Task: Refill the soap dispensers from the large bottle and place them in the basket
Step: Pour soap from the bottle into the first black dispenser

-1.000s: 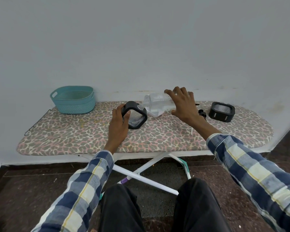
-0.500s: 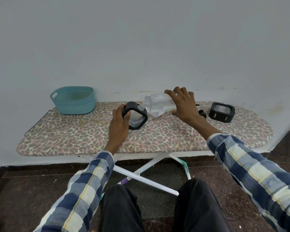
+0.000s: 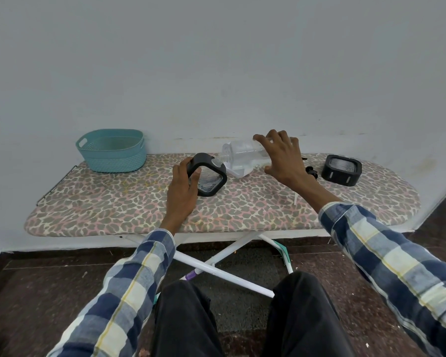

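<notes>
While little has shifted over the last second, the right hand (image 3: pixel 283 157) keeps the large bottle (image 3: pixel 242 158) tipped into the dispenser (image 3: pixel 207 175) gripped by the left hand (image 3: pixel 182 191), well right of the basket (image 3: pixel 111 150), so pouring likely continues.

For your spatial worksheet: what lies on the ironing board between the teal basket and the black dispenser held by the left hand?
In the head view, nothing: between the teal basket and the dispenser only bare ironing board cover shows.

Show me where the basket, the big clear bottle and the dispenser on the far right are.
basket (image 3: pixel 113 155): head view, front wall.
big clear bottle (image 3: pixel 242 153): head view, clear body near the neck.
dispenser on the far right (image 3: pixel 340 175): head view, black front side.
</notes>
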Tool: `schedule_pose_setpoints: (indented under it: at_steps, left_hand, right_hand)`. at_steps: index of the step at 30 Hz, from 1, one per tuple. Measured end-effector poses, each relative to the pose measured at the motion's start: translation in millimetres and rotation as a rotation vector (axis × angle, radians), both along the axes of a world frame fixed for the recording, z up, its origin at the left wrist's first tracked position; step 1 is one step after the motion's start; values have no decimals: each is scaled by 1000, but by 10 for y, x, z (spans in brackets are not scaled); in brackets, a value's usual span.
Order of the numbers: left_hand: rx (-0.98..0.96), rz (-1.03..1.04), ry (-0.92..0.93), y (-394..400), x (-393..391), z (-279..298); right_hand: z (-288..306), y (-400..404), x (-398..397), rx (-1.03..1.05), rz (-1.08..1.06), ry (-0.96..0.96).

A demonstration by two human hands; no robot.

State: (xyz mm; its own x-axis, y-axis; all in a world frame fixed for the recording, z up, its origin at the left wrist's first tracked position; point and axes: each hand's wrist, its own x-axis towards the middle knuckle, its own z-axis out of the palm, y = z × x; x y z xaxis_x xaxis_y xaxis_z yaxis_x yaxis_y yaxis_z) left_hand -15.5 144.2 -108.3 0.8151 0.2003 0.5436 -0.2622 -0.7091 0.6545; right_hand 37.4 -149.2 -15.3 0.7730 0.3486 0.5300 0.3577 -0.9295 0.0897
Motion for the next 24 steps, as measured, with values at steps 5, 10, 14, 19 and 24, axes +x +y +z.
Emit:
schedule_pose_setpoints:
  at_steps: [5,10,14,19,24]
  left_hand:
    - [0,7,-2,9,11,-5]
    - [0,4,-1,-3,7,-4]
    - [-1,-1,2,9,11,-7]
    - [-4,-4,-3,5,8,-11]
    - [2,-4,-2,13,17,-16]
  right_hand:
    - [3,0,9,0,-1,2]
    - [4,-3,16,-6,-1,-2]
    - [-7,-7,11,1,6,-3]
    - [-14,-9,15,6,5,-3]
    - [-5,-6,13,-1,3,6]
